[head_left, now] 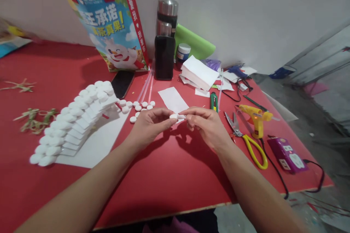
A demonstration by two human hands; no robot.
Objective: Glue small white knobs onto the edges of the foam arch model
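Observation:
Over the middle of the red table, my left hand point(154, 123) pinches a small white disc point(173, 116) between thumb and fingers. My right hand point(203, 122) meets it from the right, its fingers closed on a small pale piece point(181, 117) at the disc's edge. A white paper sheet point(172, 99) lies just behind the hands, partly covered by them. Loose white discs point(138, 108) are scattered beside my left hand. Farther left, a curved row of white discs and folded white cards point(79, 111) stands on a larger white sheet point(101, 145).
On the right lie yellow-handled scissors point(254, 149), a yellow glue gun point(255, 118), a purple box point(288, 154) with cords and a green cutter point(214, 101). Behind stand a dark phone point(164, 58), a steel flask point(167, 11), a paper stack point(201, 72) and a colourful bag point(109, 25).

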